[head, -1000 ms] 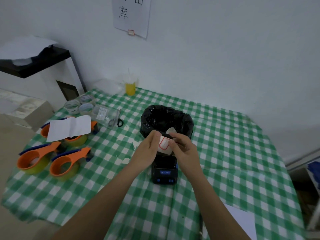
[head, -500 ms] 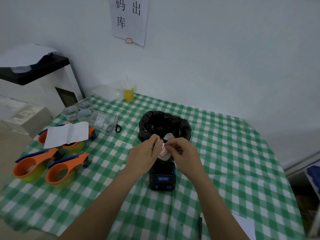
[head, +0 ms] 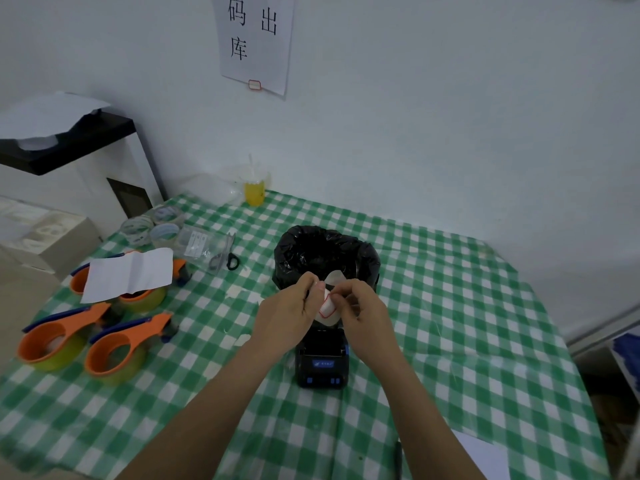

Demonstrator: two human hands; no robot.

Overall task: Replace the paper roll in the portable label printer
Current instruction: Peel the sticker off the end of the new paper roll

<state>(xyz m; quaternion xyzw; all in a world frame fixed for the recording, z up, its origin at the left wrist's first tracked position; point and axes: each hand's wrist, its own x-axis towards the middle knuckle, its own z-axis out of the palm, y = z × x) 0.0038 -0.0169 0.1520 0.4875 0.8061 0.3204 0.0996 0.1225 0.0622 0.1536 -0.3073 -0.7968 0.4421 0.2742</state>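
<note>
L hand (head: 289,313) & R hand (head: 363,315) both pinch label strip (head: 328,303) just above printer (head: 322,362)

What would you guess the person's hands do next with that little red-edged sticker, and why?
Probably peel the red-bordered label fully off its backing strip and drop it into the black-lined bin. Both the left hand and the right hand pinch it right above the label printer, with the bin open just behind.
</note>
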